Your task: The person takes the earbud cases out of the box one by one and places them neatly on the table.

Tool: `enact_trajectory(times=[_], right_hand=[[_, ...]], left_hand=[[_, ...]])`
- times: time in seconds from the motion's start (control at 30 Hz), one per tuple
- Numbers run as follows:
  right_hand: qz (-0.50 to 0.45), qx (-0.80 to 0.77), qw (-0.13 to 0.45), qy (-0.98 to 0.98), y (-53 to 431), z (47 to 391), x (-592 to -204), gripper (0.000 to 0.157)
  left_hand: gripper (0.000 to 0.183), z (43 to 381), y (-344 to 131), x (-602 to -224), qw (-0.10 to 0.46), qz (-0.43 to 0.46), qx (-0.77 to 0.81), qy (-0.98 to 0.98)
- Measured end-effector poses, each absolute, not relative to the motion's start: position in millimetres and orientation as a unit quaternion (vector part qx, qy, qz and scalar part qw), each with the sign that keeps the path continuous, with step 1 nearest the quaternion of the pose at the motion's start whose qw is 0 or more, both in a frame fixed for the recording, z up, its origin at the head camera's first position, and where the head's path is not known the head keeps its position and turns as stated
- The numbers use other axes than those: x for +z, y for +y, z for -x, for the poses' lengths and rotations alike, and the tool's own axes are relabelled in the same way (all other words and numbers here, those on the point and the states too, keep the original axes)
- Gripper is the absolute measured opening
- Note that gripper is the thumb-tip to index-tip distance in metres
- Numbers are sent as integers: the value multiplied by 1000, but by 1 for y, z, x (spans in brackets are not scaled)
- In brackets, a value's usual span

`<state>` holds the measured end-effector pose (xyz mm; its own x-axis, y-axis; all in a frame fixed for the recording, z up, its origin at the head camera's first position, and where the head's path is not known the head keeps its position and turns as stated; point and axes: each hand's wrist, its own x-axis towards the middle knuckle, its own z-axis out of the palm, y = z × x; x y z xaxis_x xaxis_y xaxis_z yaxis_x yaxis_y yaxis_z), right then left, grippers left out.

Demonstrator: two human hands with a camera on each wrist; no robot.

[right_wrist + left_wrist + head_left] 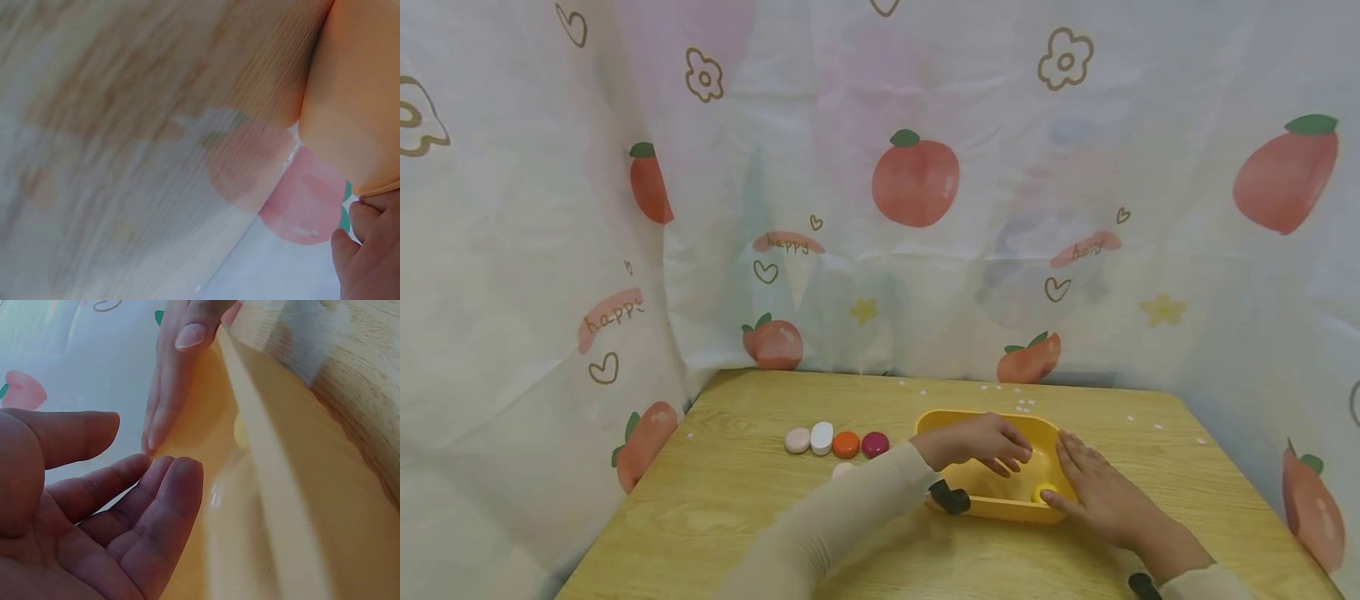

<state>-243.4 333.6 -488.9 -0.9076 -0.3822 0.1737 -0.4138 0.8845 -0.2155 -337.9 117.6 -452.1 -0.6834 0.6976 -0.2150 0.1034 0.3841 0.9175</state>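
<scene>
A yellow plastic bin [1000,510] stands on the wooden table. My left hand [981,442] reaches over it from the left, its fingers loosely bent with nothing between them; in the left wrist view the palm of this left hand [112,519] shows bare. My right hand [1105,492] rests along the bin's right rim with its fingers extended and the thumb by the near corner. In the right wrist view only part of the right hand [372,244] appears, at the bin's rim. Inside the bin, beside the right thumb, lies a small yellow rounded piece [1042,492], partly hidden.
Left of the bin, a row holds a pale pink disc [797,440], a white oblong piece [822,437], an orange disc [846,444] and a magenta disc [875,444]. A whitish piece [843,471] is partly covered by the left sleeve. Patterned curtains surround the table [700,517].
</scene>
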Motion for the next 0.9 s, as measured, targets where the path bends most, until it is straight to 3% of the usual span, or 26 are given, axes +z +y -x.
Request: enact_trajectory(times=[0.3,0.9], right_hand=[[-205,134,60,-968,334,243,-487,85],[-203,131,57,-969,335,243,-490,86]], left_hand=[[17,338,140,-464,319,-229,498,773],[21,324,164,-484,287,-233,413,832]])
